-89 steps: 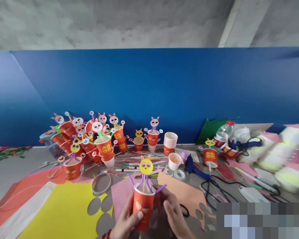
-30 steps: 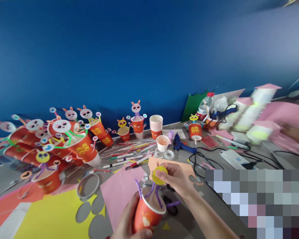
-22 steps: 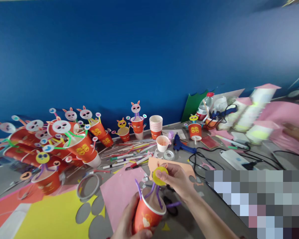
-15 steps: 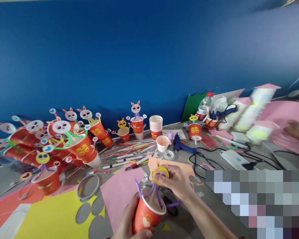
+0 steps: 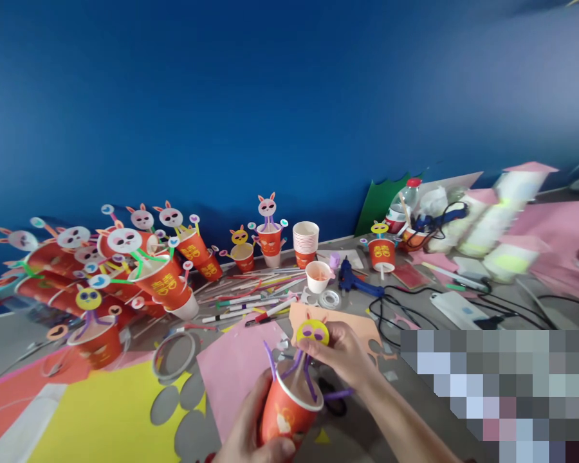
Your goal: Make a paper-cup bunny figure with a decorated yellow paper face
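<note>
My left hand (image 5: 257,431) is wrapped round a red paper cup (image 5: 289,411) at the bottom middle, its open rim tilted up. Purple pipe cleaners (image 5: 309,379) rise from inside the cup, and others stick out at both sides. On top of them sits a round yellow face with ears (image 5: 312,333). My right hand (image 5: 345,354) pinches this face at its right and lower edge, thumb in front; the fingertips behind it are hidden.
Red cups with white rabbit faces (image 5: 159,283) crowd the left. Yellow cut paper (image 5: 101,411) and pink paper (image 5: 236,366) lie flat. Behind are pens (image 5: 241,308), a small cup (image 5: 317,276), stacked cups (image 5: 305,241), a blue glue gun (image 5: 357,280) and black cables (image 5: 395,315).
The view has shifted slightly, so the table things appear a little further right. My thumb sits lower on the yellow face, uncovering more of it. Another person's hand at the right edge has mostly left view.
</note>
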Demonstrator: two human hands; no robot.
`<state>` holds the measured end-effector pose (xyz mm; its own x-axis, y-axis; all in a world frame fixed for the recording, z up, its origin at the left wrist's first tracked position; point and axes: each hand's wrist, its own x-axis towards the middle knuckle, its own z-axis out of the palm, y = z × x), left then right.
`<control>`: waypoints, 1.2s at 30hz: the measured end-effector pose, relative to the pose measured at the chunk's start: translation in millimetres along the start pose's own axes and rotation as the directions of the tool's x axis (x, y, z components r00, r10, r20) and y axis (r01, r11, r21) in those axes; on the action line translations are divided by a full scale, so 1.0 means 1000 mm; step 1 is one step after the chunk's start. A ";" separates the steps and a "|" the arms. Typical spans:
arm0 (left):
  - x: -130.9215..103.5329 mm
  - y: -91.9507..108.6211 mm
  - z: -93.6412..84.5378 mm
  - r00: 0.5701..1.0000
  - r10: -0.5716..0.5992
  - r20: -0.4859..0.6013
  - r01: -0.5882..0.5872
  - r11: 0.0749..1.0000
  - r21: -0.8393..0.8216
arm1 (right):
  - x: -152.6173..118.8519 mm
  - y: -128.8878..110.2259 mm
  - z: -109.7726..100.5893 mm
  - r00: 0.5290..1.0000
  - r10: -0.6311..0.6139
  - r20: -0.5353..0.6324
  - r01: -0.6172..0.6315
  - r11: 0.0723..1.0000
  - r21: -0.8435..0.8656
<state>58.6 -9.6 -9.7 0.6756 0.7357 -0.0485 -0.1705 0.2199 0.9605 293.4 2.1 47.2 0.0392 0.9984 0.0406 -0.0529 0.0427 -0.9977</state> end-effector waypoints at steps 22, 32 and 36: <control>-0.002 -0.001 0.000 0.999 -0.032 0.018 0.033 0.998 -0.058 | -0.001 -0.008 -0.001 0.999 0.007 -0.040 -0.008 1.000 -0.017; 0.001 0.011 0.005 0.993 -0.091 0.072 0.097 0.991 -0.091 | -0.002 -0.012 0.000 0.999 0.016 -0.051 -0.018 0.999 -0.046; 0.000 0.010 0.004 0.994 -0.101 0.041 0.104 0.990 -0.097 | 0.000 -0.011 0.000 1.000 0.027 -0.015 -0.027 0.999 -0.021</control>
<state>59.9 -9.7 1.2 0.7179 0.6832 -0.1339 -0.1680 0.3567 0.9190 293.9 1.9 58.7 0.0525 0.9985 0.0131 -0.0326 0.0148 -0.9994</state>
